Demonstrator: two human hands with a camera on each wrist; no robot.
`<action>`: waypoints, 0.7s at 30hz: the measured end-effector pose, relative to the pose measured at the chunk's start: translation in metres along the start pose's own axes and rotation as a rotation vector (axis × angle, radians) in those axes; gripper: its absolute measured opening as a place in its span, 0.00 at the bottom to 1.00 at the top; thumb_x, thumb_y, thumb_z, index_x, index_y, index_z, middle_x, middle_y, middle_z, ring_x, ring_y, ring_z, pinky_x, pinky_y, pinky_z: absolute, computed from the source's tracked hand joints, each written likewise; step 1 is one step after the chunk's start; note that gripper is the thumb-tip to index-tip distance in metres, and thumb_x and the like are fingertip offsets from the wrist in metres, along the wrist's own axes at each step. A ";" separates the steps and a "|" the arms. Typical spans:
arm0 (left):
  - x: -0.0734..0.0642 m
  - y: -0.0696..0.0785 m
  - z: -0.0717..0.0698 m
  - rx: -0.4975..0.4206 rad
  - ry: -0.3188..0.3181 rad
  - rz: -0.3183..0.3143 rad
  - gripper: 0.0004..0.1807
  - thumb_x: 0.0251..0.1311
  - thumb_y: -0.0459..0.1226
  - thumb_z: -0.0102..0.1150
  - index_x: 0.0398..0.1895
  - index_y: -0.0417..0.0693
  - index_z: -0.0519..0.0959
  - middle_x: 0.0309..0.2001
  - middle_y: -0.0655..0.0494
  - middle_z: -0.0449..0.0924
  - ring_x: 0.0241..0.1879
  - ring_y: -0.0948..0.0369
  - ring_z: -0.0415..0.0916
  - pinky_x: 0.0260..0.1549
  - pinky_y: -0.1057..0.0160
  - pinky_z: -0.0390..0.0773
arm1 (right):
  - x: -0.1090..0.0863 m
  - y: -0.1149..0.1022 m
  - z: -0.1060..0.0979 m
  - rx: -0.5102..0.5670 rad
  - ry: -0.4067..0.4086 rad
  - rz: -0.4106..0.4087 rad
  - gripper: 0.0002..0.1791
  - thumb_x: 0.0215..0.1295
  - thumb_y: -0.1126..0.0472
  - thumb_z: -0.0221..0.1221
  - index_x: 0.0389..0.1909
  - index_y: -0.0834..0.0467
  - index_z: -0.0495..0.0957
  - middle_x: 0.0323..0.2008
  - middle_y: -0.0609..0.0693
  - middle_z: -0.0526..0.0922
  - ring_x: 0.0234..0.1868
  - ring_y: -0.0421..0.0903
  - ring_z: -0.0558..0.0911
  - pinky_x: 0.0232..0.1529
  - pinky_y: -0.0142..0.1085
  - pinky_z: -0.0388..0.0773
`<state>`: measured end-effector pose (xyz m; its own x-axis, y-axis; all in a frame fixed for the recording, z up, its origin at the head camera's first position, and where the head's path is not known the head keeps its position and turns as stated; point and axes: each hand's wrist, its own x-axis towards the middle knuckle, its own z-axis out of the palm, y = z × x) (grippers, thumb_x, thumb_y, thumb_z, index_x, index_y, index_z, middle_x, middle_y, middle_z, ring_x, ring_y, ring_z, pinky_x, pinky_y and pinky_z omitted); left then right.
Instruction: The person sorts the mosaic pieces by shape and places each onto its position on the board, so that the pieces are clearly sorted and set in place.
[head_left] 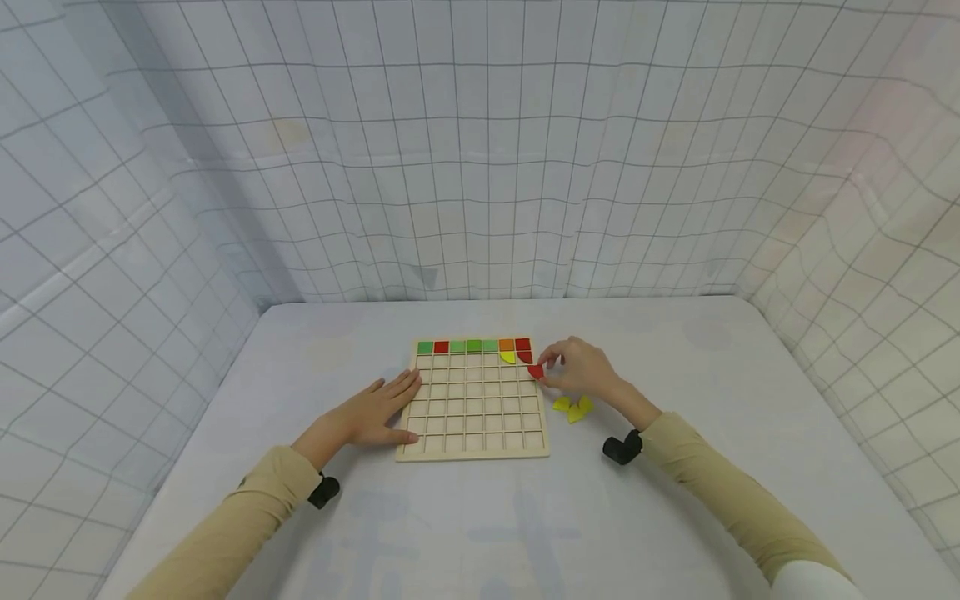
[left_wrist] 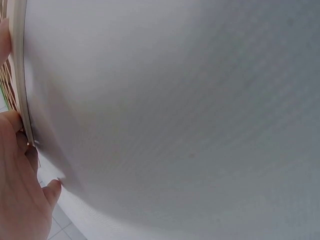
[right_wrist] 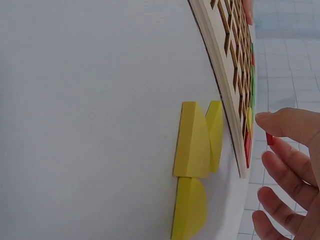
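A wooden grid board [head_left: 475,408] lies flat on the table, its far row filled with green, red and orange square tiles [head_left: 474,345]. Below that row, at the right, sit a yellow quarter-circle piece [head_left: 508,357] and a dark red one [head_left: 525,357]. My right hand [head_left: 583,367] pinches a red quarter-circle piece [head_left: 536,372] between thumb and index finger at the board's right edge. With fingers spread straight, my left hand [head_left: 375,412] rests on the board's left edge. Several yellow pieces [head_left: 574,412] lie beside the right wrist; the right wrist view shows them close [right_wrist: 192,140].
The white table [head_left: 480,525] runs up to hanging grid-patterned cloth walls [head_left: 480,167] at the back and on both sides. A black wrist camera [head_left: 622,448] sits on the right wrist, another on the left wrist.
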<state>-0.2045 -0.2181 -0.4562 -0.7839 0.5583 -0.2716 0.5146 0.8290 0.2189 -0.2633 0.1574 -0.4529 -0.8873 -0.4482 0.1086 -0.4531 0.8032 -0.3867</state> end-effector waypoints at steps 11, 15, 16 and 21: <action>0.001 -0.002 0.002 -0.001 0.005 0.004 0.55 0.58 0.65 0.52 0.76 0.40 0.44 0.78 0.44 0.39 0.77 0.47 0.40 0.71 0.39 0.46 | 0.018 -0.010 0.005 0.024 0.013 -0.017 0.14 0.53 0.49 0.70 0.37 0.52 0.85 0.31 0.43 0.83 0.33 0.42 0.73 0.30 0.30 0.68; 0.001 -0.002 0.003 0.004 0.006 0.002 0.56 0.58 0.66 0.51 0.76 0.41 0.43 0.78 0.44 0.39 0.77 0.47 0.40 0.71 0.39 0.46 | 0.024 -0.016 0.005 0.039 -0.009 0.002 0.13 0.53 0.51 0.70 0.37 0.53 0.85 0.32 0.44 0.84 0.34 0.43 0.73 0.32 0.31 0.70; 0.001 -0.002 0.003 0.005 0.006 0.001 0.56 0.58 0.66 0.51 0.76 0.41 0.43 0.78 0.44 0.39 0.77 0.47 0.40 0.71 0.39 0.46 | 0.026 -0.018 0.005 0.041 -0.012 0.004 0.13 0.53 0.51 0.70 0.37 0.53 0.85 0.32 0.44 0.84 0.34 0.43 0.73 0.31 0.31 0.70; 0.002 -0.002 0.003 0.005 -0.002 -0.003 0.56 0.58 0.66 0.51 0.77 0.41 0.43 0.78 0.45 0.38 0.77 0.48 0.39 0.71 0.39 0.46 | 0.035 -0.021 0.007 0.043 -0.006 -0.010 0.14 0.52 0.51 0.70 0.38 0.54 0.85 0.31 0.44 0.84 0.33 0.42 0.73 0.28 0.30 0.67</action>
<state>-0.2058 -0.2188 -0.4596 -0.7848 0.5558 -0.2742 0.5139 0.8309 0.2135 -0.2837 0.1217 -0.4475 -0.8822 -0.4586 0.1067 -0.4575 0.7811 -0.4250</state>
